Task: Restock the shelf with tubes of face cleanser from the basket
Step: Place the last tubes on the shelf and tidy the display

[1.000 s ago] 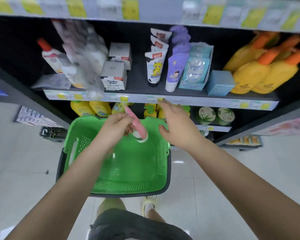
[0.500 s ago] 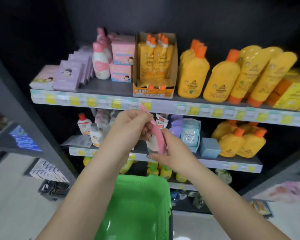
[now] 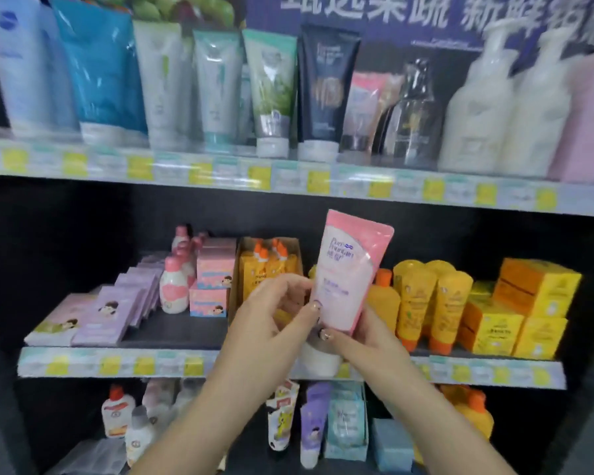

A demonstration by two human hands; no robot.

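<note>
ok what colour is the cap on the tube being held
White, on the pink plastic tube; its round cap shows in the head view.

Pink cleanser tube (image 3: 345,272) upright (white cap down), before the middle shelf (image 3: 117,363).

Yellow bottles with orange caps (image 3: 422,303) and yellow boxes (image 3: 525,310) are standing at the right of the middle tier. Purple flat packs (image 3: 117,310) are lying at its left, beside a pink-capped white bottle (image 3: 175,289) and pink boxes (image 3: 213,282). White pump bottles (image 3: 508,111) are standing far right above.
</note>
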